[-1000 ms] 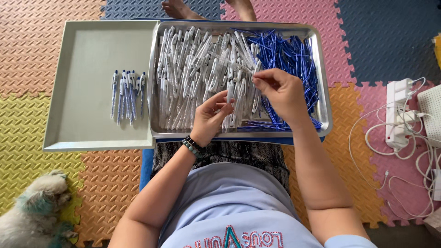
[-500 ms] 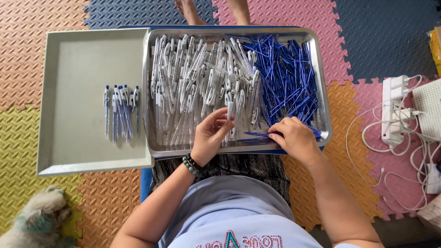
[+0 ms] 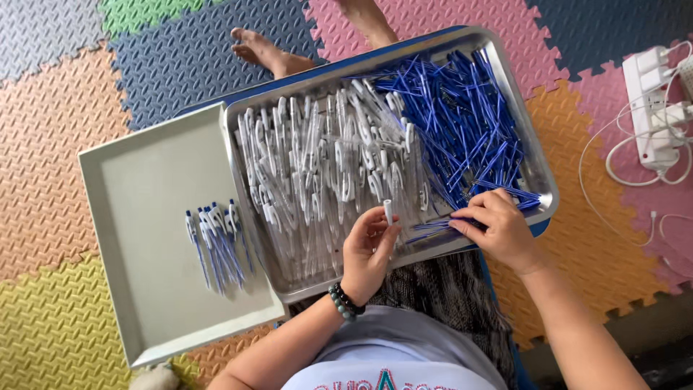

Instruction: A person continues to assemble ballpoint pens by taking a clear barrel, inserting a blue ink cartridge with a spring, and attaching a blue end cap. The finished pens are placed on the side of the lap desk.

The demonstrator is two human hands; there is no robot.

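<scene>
At the near rim of the steel tray (image 3: 538, 170), one white barrel (image 3: 388, 211) is held upright in the left hand (image 3: 368, 253), pinched narrowly between thumb and fingertips over the tray's near edge. A dark bead bracelet (image 3: 343, 302) is worn at that wrist.

Just right of the barrel, the right hand (image 3: 498, 231) is laid on the tray's near right corner, its fingertips closed tight upon a few refills (image 3: 462, 123); whether these are lifted clear cannot be told.

Step in hand, as judged: a refill is being picked for the held barrel. Joining the two would call for the thin tip to be lined up with the barrel's open end.

Contents of the steel tray: left and middle, a loose heap of barrels (image 3: 317, 159), hard plastic, white and clear, with clips; right, a tangle of thin, straight, flexible blue refills. The tray itself is shiny, shallow and round-cornered.

Left of the steel tray and touching it: a matt grey tray (image 3: 144, 217), on which a small row of finished pens (image 3: 216, 242) is laid.

Beneath both: foam mats (image 3: 58, 144), textured, jigsaw-edged, many-coloured. Right of the steel tray, well apart: a white power strip (image 3: 650, 108) with cables. Beyond its far rim: a bare foot (image 3: 263, 52).
</scene>
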